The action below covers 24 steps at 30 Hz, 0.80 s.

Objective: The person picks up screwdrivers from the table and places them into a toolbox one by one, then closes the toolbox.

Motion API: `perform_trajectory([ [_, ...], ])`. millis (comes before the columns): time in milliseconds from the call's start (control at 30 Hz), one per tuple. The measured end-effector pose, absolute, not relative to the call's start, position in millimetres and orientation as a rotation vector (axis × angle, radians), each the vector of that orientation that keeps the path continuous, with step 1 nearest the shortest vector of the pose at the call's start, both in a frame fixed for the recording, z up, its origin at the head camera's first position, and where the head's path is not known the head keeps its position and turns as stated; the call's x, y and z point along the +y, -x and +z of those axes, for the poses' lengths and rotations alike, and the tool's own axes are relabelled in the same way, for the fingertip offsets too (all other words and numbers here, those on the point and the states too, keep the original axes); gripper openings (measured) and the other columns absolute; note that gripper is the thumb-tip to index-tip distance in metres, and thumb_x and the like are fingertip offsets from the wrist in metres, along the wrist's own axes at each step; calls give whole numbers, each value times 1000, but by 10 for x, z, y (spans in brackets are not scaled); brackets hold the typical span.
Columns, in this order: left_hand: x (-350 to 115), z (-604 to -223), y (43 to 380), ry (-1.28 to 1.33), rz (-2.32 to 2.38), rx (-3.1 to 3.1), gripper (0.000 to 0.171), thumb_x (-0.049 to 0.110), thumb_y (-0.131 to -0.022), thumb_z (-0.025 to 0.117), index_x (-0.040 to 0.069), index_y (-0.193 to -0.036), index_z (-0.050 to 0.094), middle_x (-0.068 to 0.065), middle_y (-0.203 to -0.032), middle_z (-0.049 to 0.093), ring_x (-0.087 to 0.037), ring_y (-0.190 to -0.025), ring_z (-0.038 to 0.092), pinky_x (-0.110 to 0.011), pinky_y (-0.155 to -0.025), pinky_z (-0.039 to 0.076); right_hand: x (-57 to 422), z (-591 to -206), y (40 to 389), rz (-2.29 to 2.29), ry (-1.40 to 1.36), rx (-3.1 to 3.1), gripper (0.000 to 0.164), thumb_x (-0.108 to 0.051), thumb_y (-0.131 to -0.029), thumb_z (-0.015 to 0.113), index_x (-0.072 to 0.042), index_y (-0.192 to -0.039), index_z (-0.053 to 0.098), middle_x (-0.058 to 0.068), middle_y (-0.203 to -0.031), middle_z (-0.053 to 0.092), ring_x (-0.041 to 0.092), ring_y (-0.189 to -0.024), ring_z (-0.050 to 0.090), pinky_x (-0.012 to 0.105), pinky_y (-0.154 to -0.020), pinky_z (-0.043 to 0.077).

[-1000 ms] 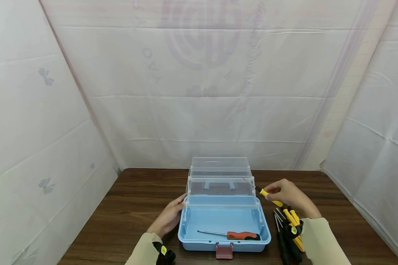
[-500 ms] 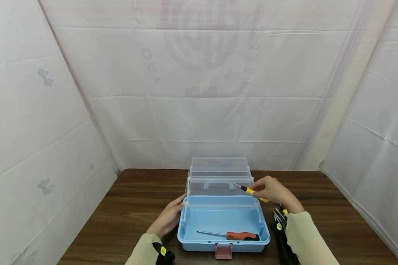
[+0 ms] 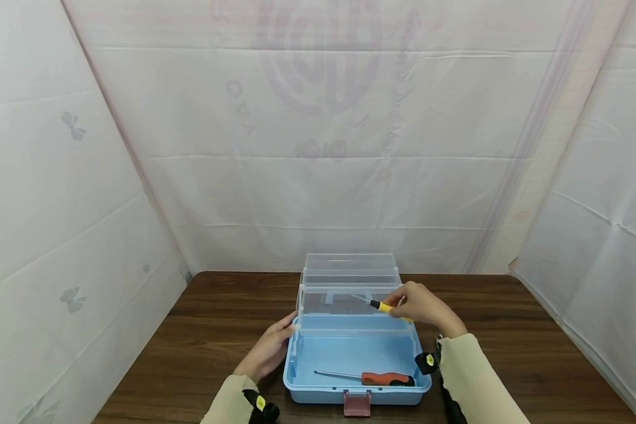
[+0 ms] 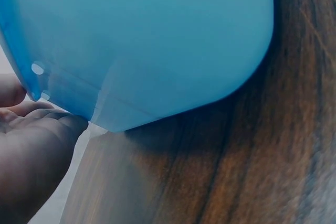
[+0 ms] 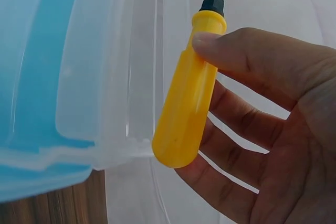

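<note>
The tabletop (image 3: 233,315) spreads beneath the left hand (image 3: 269,348) and right hand (image 3: 417,304). The left grips the blue toolbox (image 3: 344,352) by its edge. Inside, nearer than the right hand, lies 1 orange screwdriver (image 3: 386,378); the right pinches the yellow screwdriver (image 5: 186,103) above the toolbox, likely light, stiff, its smooth handle best held mid-length

Looks like a makeshift booth, i.e. a staged tabletop setup, prob. indoors: creased white sheets (image 3: 323,194) w/ faint printed letters (image 3: 242,108), rings (image 3: 304,111) & bows (image 3: 73,300) close in back, L & R sides of a dark wood-grain table (image 3: 217,330). Back one sits just behind table's far edge. Small black body-worn cams (image 3: 426,363) also suggest a rec. spot. Type of bldg/rm behind sheets: can't tell.
</note>
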<state>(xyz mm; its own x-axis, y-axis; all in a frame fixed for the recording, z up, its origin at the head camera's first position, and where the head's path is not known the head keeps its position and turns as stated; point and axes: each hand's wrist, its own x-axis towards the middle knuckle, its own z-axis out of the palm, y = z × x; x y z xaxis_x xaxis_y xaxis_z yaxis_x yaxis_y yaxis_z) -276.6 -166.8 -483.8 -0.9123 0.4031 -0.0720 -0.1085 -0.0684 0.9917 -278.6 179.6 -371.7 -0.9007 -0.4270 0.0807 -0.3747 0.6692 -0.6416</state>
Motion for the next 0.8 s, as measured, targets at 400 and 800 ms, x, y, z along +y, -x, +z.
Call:
perform_trajectory([
  [400,-1661,-4837,2765,-307,2056,1852,56,17,-105,34,-1,-153,11,-25,-159,9,-40,-146,11,-55,-117,15,1597,-3798,2852,-1009,751,2761,18,-6,-84,70,-2,-100,74,7,-92,72,12,-73,59,28,-64,55],
  [800,-1637,-4820,2755,-296,2054,1858,55,16,-105,33,-1,-153,12,-25,-159,10,-40,-146,13,-54,-116,16,1483,-3847,2884,-958,790,2771,14,-2,-82,70,-3,-95,76,5,-90,70,14,-76,59,30,-68,56],
])
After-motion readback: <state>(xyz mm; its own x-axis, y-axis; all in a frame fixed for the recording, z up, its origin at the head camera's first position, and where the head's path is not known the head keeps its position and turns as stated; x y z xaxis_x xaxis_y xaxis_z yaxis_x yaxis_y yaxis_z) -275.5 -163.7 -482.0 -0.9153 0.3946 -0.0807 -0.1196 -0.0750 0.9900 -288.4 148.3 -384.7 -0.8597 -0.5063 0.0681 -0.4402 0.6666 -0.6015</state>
